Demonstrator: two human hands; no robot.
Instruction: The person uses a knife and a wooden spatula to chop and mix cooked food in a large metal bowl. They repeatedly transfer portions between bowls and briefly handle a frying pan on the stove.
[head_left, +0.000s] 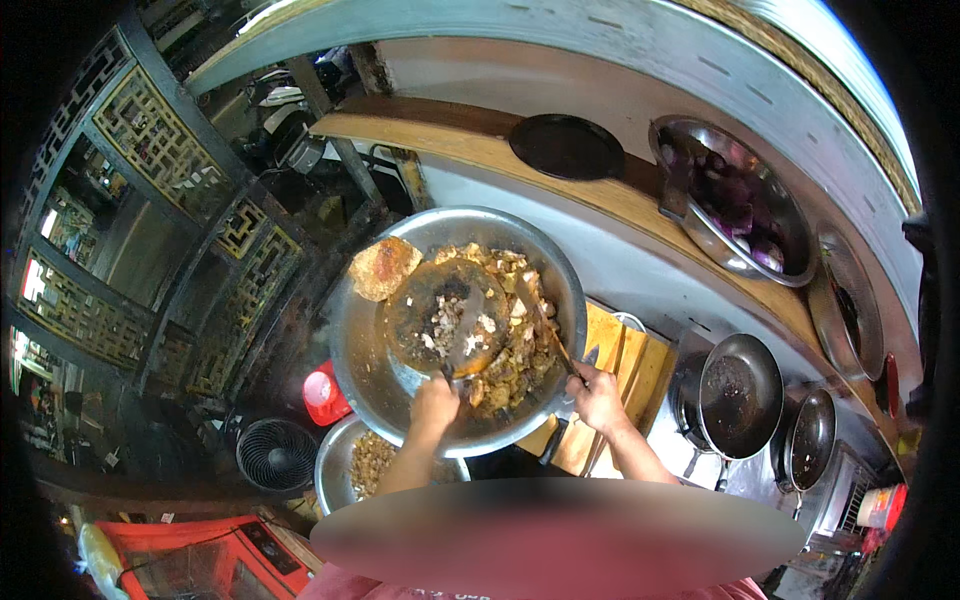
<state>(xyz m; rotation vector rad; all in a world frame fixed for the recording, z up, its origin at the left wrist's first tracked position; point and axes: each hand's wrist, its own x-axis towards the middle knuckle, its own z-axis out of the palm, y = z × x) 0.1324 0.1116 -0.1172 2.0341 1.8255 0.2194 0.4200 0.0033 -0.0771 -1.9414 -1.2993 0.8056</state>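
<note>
A large steel basin (576, 300) holds a round chopping block (409, 330) with small chopped pieces (448, 319) on it. Cut chunks of cooked food (517, 375) lie in the basin along the block's right side. My left hand (435, 405) grips the handle of a cleaver (470, 322), whose blade is over the chopped pieces. In my right hand (598, 396) is the handle of a second knife (536, 304), its blade reaching over the chunks at the block's right edge. A flat browned piece of food (385, 268) rests at the upper left, between block and rim.
A smaller steel bowl (330, 469) of minced food stands near my left forearm. Right of the basin are wooden boards (637, 367) and frying pans (741, 397). The shelf (465, 146) beyond bears a black round plate (566, 146) and a bowl of purple onions (802, 262).
</note>
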